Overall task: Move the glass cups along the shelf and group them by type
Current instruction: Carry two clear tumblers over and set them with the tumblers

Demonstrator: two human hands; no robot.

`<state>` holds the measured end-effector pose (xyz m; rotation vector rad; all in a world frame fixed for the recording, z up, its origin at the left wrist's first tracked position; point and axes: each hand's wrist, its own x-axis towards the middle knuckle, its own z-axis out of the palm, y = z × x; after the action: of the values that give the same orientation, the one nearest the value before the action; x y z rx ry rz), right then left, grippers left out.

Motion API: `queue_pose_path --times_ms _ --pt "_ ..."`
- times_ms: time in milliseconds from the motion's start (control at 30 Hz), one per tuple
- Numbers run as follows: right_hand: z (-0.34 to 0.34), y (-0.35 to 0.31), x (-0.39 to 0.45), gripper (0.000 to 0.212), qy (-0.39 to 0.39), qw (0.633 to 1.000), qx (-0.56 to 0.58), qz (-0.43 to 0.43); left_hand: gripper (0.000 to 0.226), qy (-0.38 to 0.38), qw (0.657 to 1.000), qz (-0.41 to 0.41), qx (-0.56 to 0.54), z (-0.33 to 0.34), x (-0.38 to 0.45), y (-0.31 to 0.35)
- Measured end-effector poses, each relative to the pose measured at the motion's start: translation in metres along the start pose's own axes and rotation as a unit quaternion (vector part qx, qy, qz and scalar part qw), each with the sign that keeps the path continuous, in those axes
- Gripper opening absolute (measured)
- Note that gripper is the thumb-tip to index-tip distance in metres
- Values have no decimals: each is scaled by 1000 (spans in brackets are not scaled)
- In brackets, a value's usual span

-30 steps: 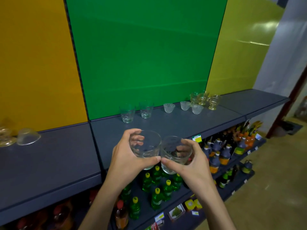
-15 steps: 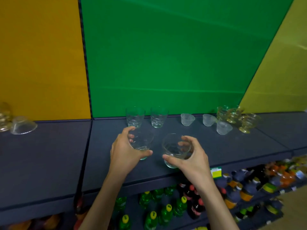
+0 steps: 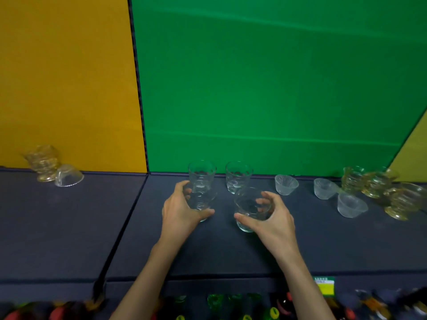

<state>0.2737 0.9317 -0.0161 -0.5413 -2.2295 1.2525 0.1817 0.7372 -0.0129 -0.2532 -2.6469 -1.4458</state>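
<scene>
My left hand [image 3: 180, 210] grips a clear tumbler [image 3: 203, 199] low over the dark shelf [image 3: 231, 250]. My right hand [image 3: 272, 215] holds a second clear tumbler [image 3: 249, 209] beside it. Just behind them two more clear tumblers [image 3: 202, 174] [image 3: 238, 176] stand against the green wall. Three small frosted cups [image 3: 286, 184] [image 3: 324, 188] [image 3: 350, 205] sit to the right. Several amber footed glasses [image 3: 374, 183] cluster at the far right.
At the far left of the shelf an amber glass [image 3: 42, 162] leans next to an upturned clear bowl [image 3: 68, 176]. Below the shelf edge stand bottles [image 3: 272, 314] and a yellow-green price tag [image 3: 324, 285]. A seam divides the shelf boards [image 3: 124, 227].
Both hands carried their tumblers forward and down from in front of the shelf to just above its surface, close behind the two standing tumblers. The view turned toward the shelf.
</scene>
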Motion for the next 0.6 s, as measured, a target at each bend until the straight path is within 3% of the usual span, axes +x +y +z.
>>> queue_pose_path --times_ms 200,400,600 --pt "1 4 23 87 -29 1000 -5 -7 108 -47 998 27 43 -7 -10 8" --pt "7 5 40 90 -53 999 -12 -7 85 31 955 156 251 -30 -22 23" --pt "12 6 48 90 -82 996 -28 -13 69 64 932 184 305 -39 -27 39"
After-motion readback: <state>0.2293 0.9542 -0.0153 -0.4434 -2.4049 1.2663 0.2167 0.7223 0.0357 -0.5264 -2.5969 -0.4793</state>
